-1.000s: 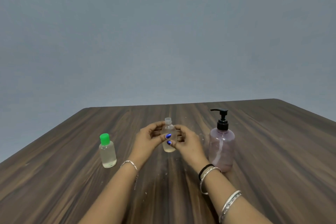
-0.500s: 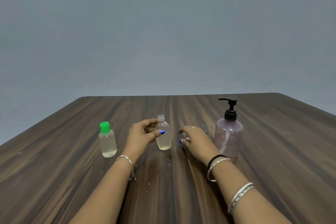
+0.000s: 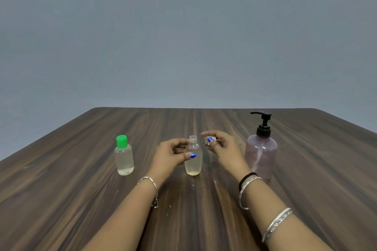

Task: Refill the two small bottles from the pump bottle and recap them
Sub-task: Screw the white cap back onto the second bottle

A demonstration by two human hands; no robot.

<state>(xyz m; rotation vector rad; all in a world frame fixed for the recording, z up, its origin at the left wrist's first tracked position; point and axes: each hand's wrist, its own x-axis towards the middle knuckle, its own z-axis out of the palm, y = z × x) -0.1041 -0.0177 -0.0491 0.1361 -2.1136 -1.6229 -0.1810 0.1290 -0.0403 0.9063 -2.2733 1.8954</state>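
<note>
Uncapped bottle [image 3: 193, 161] gripped upright by left hand [image 3: 171, 157]; right hand [image 3: 222, 149] pinches its small cap [image 3: 213, 139].

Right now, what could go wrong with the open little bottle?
The uncapped bottle has liquid inside and no cap, so if the left hand tips it, it could spill on the wooden table. The right hand pinches a small clear cap; it could slip and roll away. That arm is close to the pump bottle and might bump it.
</note>
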